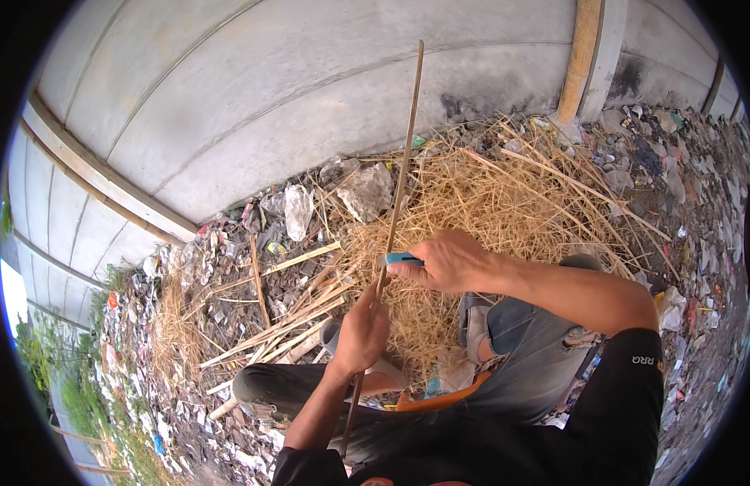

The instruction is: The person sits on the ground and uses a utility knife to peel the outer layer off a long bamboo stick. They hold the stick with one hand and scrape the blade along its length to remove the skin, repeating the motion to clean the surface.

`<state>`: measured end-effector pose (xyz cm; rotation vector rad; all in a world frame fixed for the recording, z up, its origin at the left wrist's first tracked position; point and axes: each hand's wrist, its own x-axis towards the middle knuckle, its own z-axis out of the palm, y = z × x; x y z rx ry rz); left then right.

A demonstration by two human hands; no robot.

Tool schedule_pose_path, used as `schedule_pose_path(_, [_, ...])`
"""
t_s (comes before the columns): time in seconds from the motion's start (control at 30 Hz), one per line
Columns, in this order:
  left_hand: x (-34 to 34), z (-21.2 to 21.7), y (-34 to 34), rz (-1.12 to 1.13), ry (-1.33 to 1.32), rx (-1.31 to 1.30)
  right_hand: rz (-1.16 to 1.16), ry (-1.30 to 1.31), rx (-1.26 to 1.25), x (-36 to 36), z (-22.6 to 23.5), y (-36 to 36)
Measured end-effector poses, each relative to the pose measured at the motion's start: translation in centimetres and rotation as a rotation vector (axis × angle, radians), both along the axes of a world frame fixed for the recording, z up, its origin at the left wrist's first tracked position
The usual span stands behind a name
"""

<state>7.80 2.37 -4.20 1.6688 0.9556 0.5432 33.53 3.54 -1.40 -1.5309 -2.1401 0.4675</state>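
Observation:
A long thin bamboo strip [407, 146] slants up from near my body toward the wall. My left hand [363, 332] is closed round its lower part, just in front of my knee. In my right hand [449, 261] is a cutter knife with a blue handle [405, 258], its front end up against the strip a little above my left fingers. The blade itself is too small to make out. Beneath both hands and beyond them lies a heap of straw-coloured shavings [504, 194].
Several split bamboo strips [302, 320] lie at the left of the shavings. A curved orange object [444, 394] rests between my legs. Litter [188, 381] covers the ground. A grey panel wall [310, 97] stands ahead, with a bamboo pole [580, 61] upright against it.

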Motion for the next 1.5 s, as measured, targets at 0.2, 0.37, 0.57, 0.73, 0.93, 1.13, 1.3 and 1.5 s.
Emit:
schedule_pose_path(0.2, [-2.7,-0.6,-2.7,-0.189,0.063,-0.084,-0.447,0.092,-0.032,9.0,-0.3,5.9])
schedule_pose_path(0.37, [-7.8,-0.8,-5.8,-0.307,0.135,0.039,-0.788,0.038,-0.087,17.4,0.1,6.3])
schedule_pose_path(0.57, [-10.1,0.7,-6.3,-0.314,0.269,0.035,-0.94,0.089,-0.034,21.5,-0.5,6.5])
schedule_pose_path(0.73, [-14.8,-0.1,-7.7,-0.277,0.343,-0.02,-1.202,0.194,0.13,27.1,-1.1,3.3])
schedule_pose_path(0.93, [-11.4,-0.8,-5.9,0.013,-0.046,-0.217,-0.69,0.133,0.142,16.6,0.9,2.6])
schedule_pose_path(1.13, [-5.1,1.0,-2.4,0.015,-0.228,-0.279,-0.141,0.08,-0.142,1.5,3.2,-0.5])
schedule_pose_path(1.3, [-1.4,1.2,-0.6,0.004,-0.264,-0.262,0.047,0.087,-0.181,-2.6,3.0,-2.8])
schedule_pose_path(1.5, [0.6,0.8,0.2,0.053,-0.116,-0.1,0.028,0.082,-0.132,-2.1,1.0,-2.5])
